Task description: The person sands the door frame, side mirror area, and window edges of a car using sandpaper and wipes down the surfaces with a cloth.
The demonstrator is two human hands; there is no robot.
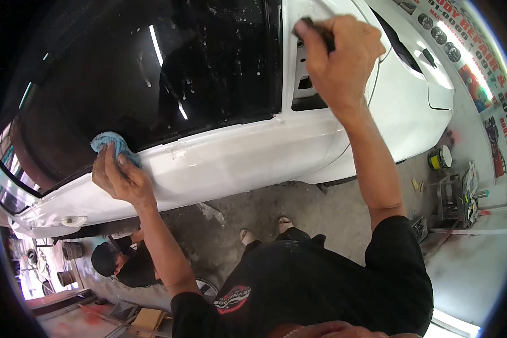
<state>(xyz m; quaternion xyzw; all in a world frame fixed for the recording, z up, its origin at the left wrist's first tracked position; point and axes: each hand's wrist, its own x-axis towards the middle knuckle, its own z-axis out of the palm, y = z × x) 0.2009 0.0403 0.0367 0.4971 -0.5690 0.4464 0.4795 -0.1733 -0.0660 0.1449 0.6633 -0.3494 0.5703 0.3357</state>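
Observation:
My left hand (122,177) grips a folded blue cloth (116,141) at the lower edge of the dark car window (214,73). White drips and droplets mark the glass. Higher up on the right, my right hand (343,62) is closed around a small dark block (321,34), whose exact kind I cannot make out. It is over the white frame beside the window, near an opening (307,101) with holes in its panel. Below the glass runs the white car body (231,160), with some dull patches along its upper edge.
A crouching person in a black cap (104,259) is low at the left, near the car. A paint bucket (440,158) and a metal stand (453,197) are on the right. Lettered banners (479,50) hang on the wall. My feet are on the concrete floor (315,208).

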